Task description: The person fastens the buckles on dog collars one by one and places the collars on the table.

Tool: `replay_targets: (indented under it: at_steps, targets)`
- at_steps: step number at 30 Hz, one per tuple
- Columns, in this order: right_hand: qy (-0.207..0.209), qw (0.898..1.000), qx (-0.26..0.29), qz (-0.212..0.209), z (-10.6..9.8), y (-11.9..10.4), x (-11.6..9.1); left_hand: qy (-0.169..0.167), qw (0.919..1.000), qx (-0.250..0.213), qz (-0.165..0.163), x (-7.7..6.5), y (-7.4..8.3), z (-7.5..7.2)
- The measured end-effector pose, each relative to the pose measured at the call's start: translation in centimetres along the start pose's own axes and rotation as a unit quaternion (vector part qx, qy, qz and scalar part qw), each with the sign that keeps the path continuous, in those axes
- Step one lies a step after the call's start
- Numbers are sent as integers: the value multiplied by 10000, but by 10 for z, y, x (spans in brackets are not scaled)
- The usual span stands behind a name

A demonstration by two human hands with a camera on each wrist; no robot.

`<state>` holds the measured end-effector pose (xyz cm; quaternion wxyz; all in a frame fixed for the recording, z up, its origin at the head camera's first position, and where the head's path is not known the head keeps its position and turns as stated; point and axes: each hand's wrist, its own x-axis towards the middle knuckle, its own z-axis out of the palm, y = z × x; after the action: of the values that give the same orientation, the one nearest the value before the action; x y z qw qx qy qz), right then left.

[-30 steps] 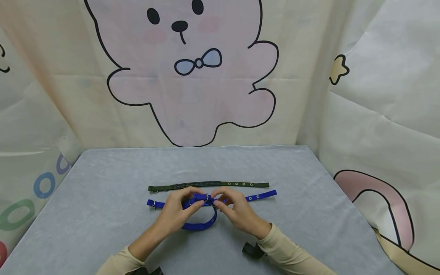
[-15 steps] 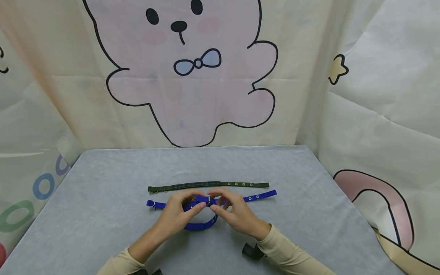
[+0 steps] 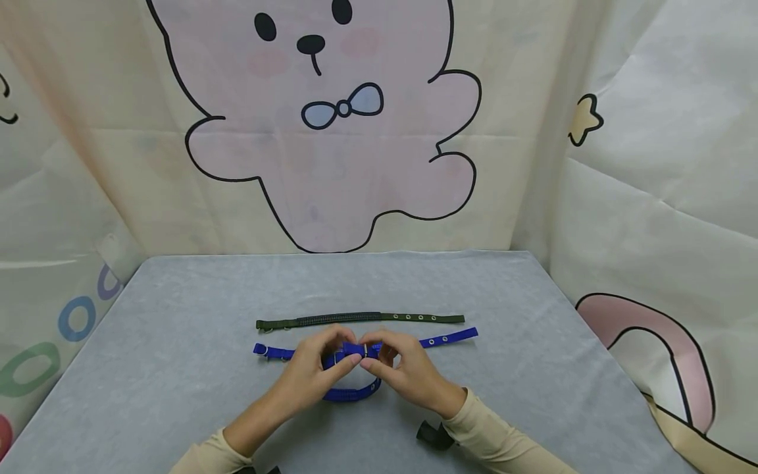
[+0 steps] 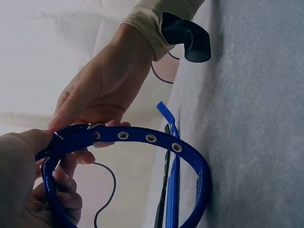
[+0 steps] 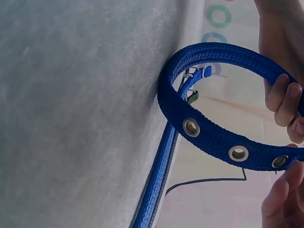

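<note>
A blue webbing collar with metal eyelets is bent into a loop, held up between both hands over the table. My left hand pinches it near the metal buckle, thumb and forefinger on the strap. From the other side my right hand pinches the strap right at the buckle, its thumb tip close to the left thumb. In the left wrist view the eyeleted part of the collar runs out from the buckle and curves down. The right wrist view shows the collar loop hanging near the cloth; fingers partly hide the buckle end.
Behind the hands a second blue collar lies stretched out on the grey cloth-covered table, its middle hidden by the hands. Farther back, a dark green collar lies parallel to it. Printed curtains enclose the back and sides.
The looped collar has shifted slightly right, along with the left hand. The right fingers have come in closer to the left fingertips at the buckle. Both collars on the table stay in place.
</note>
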<state>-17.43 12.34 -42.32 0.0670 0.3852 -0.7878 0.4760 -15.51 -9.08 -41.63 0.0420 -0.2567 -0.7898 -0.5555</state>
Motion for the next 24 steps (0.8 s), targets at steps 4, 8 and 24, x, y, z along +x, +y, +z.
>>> replay_targets:
  at_steps: [4,8,24]
  targets:
    - [40,10000,-25,-19,0,0,-1,-24,10000,15,-48,0,0,0]
    - [24,9999,-74,130,0,-1,-1,1,9996,56,-263,0,2,-3]
    - [21,9959,-722,-544,-1,-4,1,91,9994,-104,-326,2,-1,-3]
